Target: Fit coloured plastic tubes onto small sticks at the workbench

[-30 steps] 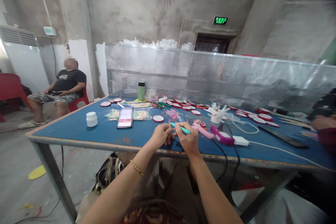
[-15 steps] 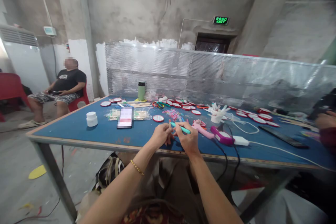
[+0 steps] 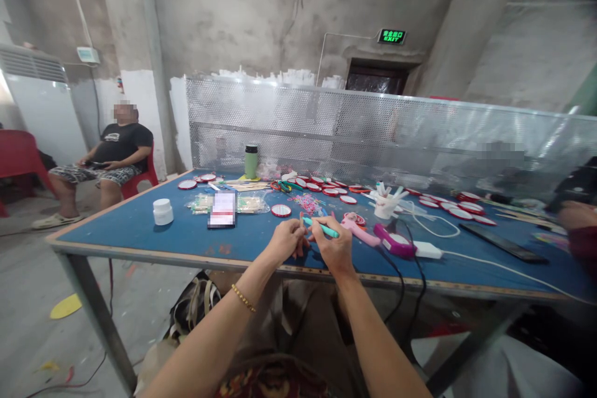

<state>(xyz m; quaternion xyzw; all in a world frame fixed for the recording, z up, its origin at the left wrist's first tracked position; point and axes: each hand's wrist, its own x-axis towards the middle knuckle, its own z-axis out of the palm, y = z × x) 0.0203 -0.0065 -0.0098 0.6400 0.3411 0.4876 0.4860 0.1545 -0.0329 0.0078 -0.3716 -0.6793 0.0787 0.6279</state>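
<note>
Both my hands rest together near the front edge of the blue table [image 3: 140, 230]. My right hand [image 3: 333, 249] is closed around a teal pen-like tool [image 3: 321, 227] that points left toward my left hand [image 3: 285, 241]. The left hand's fingers are curled in a pinch on something too small to make out, right at the tool's tip. A pink glue gun [image 3: 364, 233] lies just right of my right hand, beside a magenta device [image 3: 394, 241] with a black cable.
Several round red-rimmed lids [image 3: 281, 210], a white jar [image 3: 163, 211], a green flask [image 3: 250, 161], a cup of sticks [image 3: 385, 202], a white charger [image 3: 428, 251] and a phone [image 3: 501, 242] are spread about. A person sits on a red chair [image 3: 140, 180] at left; another person's arm [image 3: 576, 217] is at the right edge.
</note>
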